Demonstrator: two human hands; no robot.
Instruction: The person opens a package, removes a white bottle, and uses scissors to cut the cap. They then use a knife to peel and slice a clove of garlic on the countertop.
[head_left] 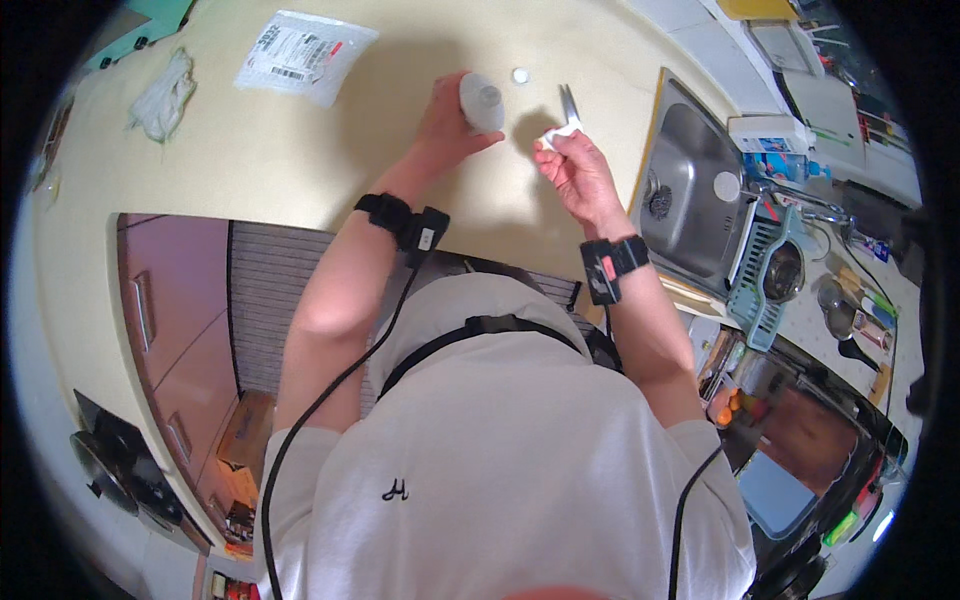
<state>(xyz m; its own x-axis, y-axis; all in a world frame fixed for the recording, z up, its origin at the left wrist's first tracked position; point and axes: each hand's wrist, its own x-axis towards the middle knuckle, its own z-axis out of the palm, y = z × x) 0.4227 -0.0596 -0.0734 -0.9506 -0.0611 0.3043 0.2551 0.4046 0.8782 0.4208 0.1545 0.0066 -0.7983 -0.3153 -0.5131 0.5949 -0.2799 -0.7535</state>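
My left hand (pixel 446 130) is wrapped round a whitish bottle (pixel 480 104) above the pale counter. The bottle's narrow top points up toward me, and no cap shows on it. In my right hand (pixel 583 178) is a pair of small scissors (pixel 569 108) with white handles. Their blades point away from me, slightly apart, and touch nothing. A small round white cap (pixel 520 75) lies on the counter between the two hands, just beyond them. The fingers curled round the scissors' handles are partly hidden.
A white printed mailing bag (pixel 303 56) and a crumpled plastic bag (pixel 165 97) lie to the left on the counter (pixel 270 165). A steel sink (pixel 690 180) is set in at the right, beside a blue-green dish rack (pixel 760 275).
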